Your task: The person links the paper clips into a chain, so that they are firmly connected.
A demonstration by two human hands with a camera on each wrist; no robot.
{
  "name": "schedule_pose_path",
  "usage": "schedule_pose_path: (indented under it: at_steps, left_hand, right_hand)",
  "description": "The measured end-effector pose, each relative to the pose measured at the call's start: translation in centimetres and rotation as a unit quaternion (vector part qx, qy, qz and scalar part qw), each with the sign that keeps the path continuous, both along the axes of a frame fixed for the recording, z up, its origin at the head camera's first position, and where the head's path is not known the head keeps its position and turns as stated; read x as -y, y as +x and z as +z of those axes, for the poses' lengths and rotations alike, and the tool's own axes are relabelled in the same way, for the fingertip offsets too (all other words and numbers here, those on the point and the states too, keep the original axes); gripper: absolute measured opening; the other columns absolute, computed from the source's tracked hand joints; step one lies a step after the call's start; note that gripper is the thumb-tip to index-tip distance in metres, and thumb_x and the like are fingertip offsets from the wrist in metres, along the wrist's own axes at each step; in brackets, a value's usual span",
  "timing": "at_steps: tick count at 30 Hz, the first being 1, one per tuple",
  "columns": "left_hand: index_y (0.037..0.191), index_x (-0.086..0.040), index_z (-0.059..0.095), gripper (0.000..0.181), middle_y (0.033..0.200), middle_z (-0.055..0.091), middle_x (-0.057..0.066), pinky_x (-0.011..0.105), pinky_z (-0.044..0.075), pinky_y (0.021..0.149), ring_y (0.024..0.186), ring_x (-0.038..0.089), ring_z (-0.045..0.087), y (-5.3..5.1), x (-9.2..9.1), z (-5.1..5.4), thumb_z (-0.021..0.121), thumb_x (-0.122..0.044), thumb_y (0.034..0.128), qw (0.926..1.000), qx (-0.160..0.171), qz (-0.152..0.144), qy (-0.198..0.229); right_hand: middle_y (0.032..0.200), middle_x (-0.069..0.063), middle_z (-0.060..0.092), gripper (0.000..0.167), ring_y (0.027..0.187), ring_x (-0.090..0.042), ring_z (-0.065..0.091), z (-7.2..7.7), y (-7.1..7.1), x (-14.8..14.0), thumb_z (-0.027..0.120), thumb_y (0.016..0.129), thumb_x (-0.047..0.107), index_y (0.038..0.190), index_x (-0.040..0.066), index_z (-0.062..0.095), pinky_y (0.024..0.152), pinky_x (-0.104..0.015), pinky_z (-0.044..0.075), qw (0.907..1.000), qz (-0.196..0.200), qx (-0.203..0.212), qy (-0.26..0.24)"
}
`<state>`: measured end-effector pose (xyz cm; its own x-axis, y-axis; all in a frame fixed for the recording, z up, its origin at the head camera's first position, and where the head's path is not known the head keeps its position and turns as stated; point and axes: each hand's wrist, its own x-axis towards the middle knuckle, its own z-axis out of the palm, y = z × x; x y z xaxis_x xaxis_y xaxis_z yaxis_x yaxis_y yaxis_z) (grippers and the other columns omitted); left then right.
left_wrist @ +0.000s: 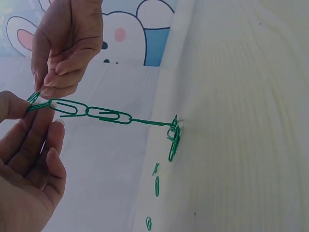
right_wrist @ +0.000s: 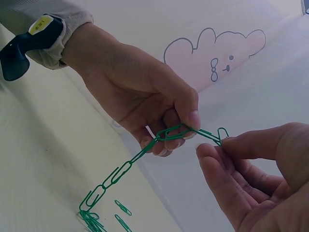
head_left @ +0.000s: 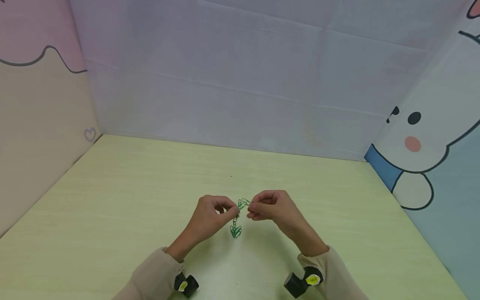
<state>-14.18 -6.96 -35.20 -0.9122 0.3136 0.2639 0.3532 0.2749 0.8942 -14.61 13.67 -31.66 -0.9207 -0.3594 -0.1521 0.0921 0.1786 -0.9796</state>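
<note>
A chain of linked green paper clips (left_wrist: 149, 122) hangs down to the table, its lower end gathered in a small heap (head_left: 235, 232). My left hand (head_left: 211, 218) pinches a clip near the chain's top between thumb and index finger. Just to its right, my right hand (head_left: 279, 210) pinches another green paper clip (right_wrist: 207, 134) at the chain's upper end, as the right wrist view shows. The fingertips partly cover that clip, so I cannot tell exactly how it joins the others. Both hands are raised above the table, close together.
Several loose green paper clips (left_wrist: 157, 186) lie on the pale wooden table (head_left: 150, 175) beyond the heap. A plain light panel (head_left: 225, 75) stands behind the table, with cartoon-printed panels (head_left: 450, 166) at the sides.
</note>
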Motion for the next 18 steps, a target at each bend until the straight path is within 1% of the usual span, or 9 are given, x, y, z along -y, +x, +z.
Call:
schedule_pose_path:
  at_steps: [5,8,10,13,15,18]
  left_hand:
    - [0.082,-0.010,0.074,0.014,0.075,0.071,-0.001,0.024,0.047,0.065,0.068,0.009,0.059,0.0,0.1,0.0,0.062,-0.012,0.0875,0.9998,0.015,-0.010,0.008]
    - [0.083,-0.005,0.073,0.015,0.076,0.071,0.003,0.023,0.047,0.064,0.069,0.017,0.062,-0.1,0.2,-0.1,0.061,-0.010,0.0882,0.9988,0.033,-0.025,0.027]
    - [0.085,0.000,0.072,0.016,0.076,0.071,0.007,0.024,0.048,0.065,0.069,0.020,0.063,-0.2,0.2,-0.1,0.060,-0.009,0.0886,0.9972,0.045,-0.039,0.045]
    - [0.087,0.005,0.071,0.019,0.078,0.070,0.012,0.024,0.050,0.069,0.071,0.018,0.065,-0.3,0.3,-0.2,0.059,-0.008,0.0893,0.9940,0.061,-0.059,0.068]
    - [0.088,0.007,0.070,0.020,0.078,0.070,0.014,0.025,0.051,0.071,0.071,0.013,0.064,-0.4,0.4,-0.3,0.059,-0.008,0.0894,0.9925,0.068,-0.068,0.075]
    - [0.089,0.008,0.071,0.020,0.079,0.070,0.015,0.024,0.051,0.073,0.072,0.011,0.064,-0.4,0.6,-0.4,0.059,-0.008,0.0893,0.9911,0.077,-0.082,0.072]
  right_hand:
    - [0.086,-0.007,0.070,0.014,0.076,-0.011,0.069,-0.1,0.0,0.2,0.064,0.089,0.005,0.095,-0.007,0.061,0.076,-0.029,0.056,0.9996,-0.002,0.012,-0.025]
    - [0.085,-0.004,0.070,0.011,0.077,-0.011,0.069,-0.3,0.0,0.4,0.063,0.090,0.006,0.095,-0.004,0.062,0.077,-0.028,0.056,0.9991,-0.002,0.014,-0.040]
    - [0.085,-0.001,0.069,0.008,0.077,-0.010,0.069,-0.5,0.0,0.5,0.061,0.091,0.006,0.095,-0.001,0.062,0.077,-0.027,0.056,0.9985,0.000,0.015,-0.053]
    - [0.084,0.001,0.069,0.003,0.077,-0.008,0.068,-0.8,0.0,0.8,0.060,0.092,0.005,0.092,0.004,0.063,0.076,-0.026,0.056,0.9968,0.007,0.016,-0.079]
    - [0.083,0.003,0.069,0.006,0.076,-0.007,0.068,-0.9,0.1,1.0,0.059,0.092,0.004,0.089,0.008,0.063,0.076,-0.025,0.056,0.9950,0.009,0.022,-0.096]
    - [0.080,0.004,0.069,0.013,0.075,-0.006,0.067,-1.0,0.1,1.4,0.058,0.092,0.003,0.086,0.013,0.064,0.076,-0.024,0.055,0.9930,0.011,0.030,-0.114]
